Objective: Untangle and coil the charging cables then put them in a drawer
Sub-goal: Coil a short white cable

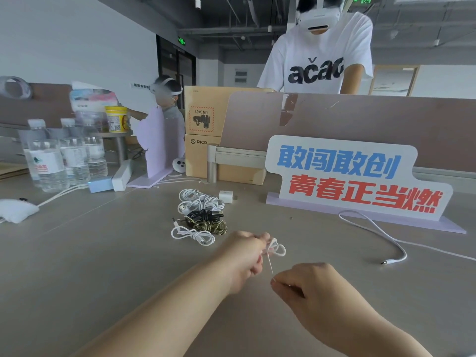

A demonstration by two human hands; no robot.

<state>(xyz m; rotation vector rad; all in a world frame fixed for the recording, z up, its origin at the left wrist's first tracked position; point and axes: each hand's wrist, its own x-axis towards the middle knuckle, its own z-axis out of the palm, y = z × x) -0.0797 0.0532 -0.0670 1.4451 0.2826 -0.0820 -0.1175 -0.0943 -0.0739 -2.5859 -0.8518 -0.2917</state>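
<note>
Stretching across the lower middle of the frame, a white cable [277, 249] is held in small loops by the left hand [244, 256] and pinched lower down by the right hand [316, 287], while coiled cables [202, 215] are heaped above left on the table [103, 253].

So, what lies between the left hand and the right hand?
In the head view, a thin white cable runs from left hand to right hand; both pinch it.

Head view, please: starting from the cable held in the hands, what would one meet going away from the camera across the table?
In order: held white cable → small white coil → camouflage cable → black cable → white coiled cables → PICO cardboard box.
</note>
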